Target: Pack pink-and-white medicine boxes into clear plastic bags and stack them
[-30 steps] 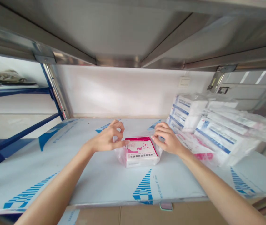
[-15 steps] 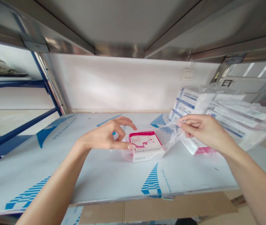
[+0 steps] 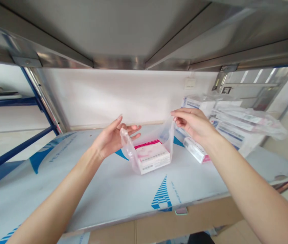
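On the shelf (image 3: 103,193) — flat box (image 3: 152,158), long axis crosswise, right hand (image 3: 194,123) pinching bag (image 3: 169,135)

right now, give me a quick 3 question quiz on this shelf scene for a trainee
1. Which hand pinches the right flap of the clear plastic bag: left hand or right hand?
2. True or false: the pink-topped box lies with no plastic around it.
3. What lies on the white shelf right of the bag, in front of the wrapped packs?

Key: 1. right hand. 2. False. 3. a white box with a pink end.
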`<state>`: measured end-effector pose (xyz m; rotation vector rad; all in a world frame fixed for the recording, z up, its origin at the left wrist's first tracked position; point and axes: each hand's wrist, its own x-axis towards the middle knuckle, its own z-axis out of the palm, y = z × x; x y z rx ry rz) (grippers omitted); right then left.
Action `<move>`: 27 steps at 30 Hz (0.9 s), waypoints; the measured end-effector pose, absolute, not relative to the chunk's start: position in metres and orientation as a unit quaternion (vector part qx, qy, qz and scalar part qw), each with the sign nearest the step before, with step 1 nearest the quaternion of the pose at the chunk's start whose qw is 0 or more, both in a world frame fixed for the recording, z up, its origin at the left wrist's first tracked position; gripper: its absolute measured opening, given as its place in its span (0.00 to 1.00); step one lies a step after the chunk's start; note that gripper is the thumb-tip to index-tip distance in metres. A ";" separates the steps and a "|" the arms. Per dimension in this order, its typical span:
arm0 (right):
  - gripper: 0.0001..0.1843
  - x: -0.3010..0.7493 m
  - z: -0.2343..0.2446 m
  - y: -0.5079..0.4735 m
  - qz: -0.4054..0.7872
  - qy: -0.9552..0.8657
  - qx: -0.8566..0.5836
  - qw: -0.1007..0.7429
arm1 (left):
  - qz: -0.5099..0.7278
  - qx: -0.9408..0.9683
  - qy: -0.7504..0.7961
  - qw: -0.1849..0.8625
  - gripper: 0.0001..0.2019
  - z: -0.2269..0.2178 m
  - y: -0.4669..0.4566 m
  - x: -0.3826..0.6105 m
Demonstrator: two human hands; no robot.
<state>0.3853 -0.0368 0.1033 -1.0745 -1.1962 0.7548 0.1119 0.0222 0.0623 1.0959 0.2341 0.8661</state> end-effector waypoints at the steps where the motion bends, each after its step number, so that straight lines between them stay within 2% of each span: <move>1: 0.09 0.384 0.102 -0.036 0.339 -0.521 -0.464 0.631 | 0.404 0.518 0.085 0.749 0.15 0.058 0.019 0.108; 3: 0.10 0.380 0.100 -0.036 0.354 -0.537 -0.463 0.609 | 0.402 0.553 0.042 0.729 0.14 0.047 0.012 0.103; 6: 0.10 0.372 0.101 -0.041 0.346 -0.605 -0.469 0.543 | 0.377 0.585 0.024 0.718 0.24 0.033 0.007 0.107; 10: 0.11 0.358 0.113 -0.043 0.316 -0.741 -0.440 0.396 | 0.428 0.590 0.073 0.681 0.29 0.028 0.007 0.131; 12: 0.10 0.347 0.118 -0.034 0.307 -0.800 -0.398 0.329 | 0.424 0.627 0.109 0.644 0.25 0.029 0.009 0.142; 15: 0.06 0.329 0.115 -0.007 0.271 -0.840 -0.368 0.292 | 0.362 0.708 0.165 0.583 0.11 0.031 0.012 0.150; 18: 0.05 0.316 0.098 0.020 0.252 -0.845 -0.348 0.318 | 0.339 0.723 0.189 0.572 0.18 0.027 0.015 0.151; 20: 0.09 0.314 0.080 0.029 0.247 -0.833 -0.316 0.381 | 0.356 0.707 0.194 0.580 0.20 0.023 0.016 0.150; 23: 0.13 0.325 0.050 0.029 0.232 -0.783 -0.316 0.483 | 0.364 0.689 0.198 0.595 0.19 0.018 0.015 0.149; 25: 0.14 0.335 0.034 0.023 0.209 -0.751 -0.355 0.517 | 0.370 0.679 0.188 0.606 0.15 0.016 0.014 0.151; 27: 0.12 0.345 0.024 0.014 0.169 -0.743 -0.396 0.513 | 0.389 0.661 0.176 0.617 0.12 0.015 0.013 0.154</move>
